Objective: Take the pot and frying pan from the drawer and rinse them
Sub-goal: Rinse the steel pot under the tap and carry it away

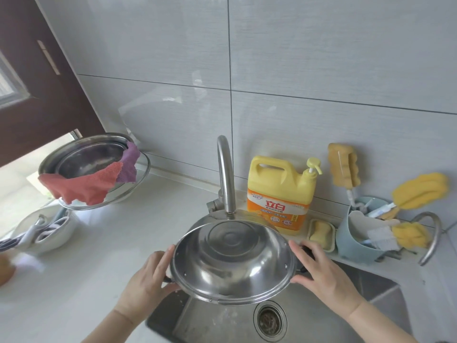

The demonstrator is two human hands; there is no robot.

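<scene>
Tiled wall (321,58) behind a pale counter (103,243); steel sink (309,328) set into the counter, its drain (270,320) at the near side; curved faucet (225,174) rising at the sink's back edge. Steel pot (232,261) held above the sink, tilted so that its interior faces the camera, its far rim just below the faucet's spout; left hand (146,280) holds the pot's left side, fingers curled about the dark side handle; right hand (321,266) lies against the right rim with fingers fairly straight (whether it grips the handle there cannot be told). Stacked steel basins (91,154) at left, draped with a red cloth (81,185) and a purple cloth (129,162); yellow detergent jug (282,194) right of the faucet; blue caddy (356,241) holding yellow sponge brushes (420,191); soap dish (321,233) between jug and caddy.
</scene>
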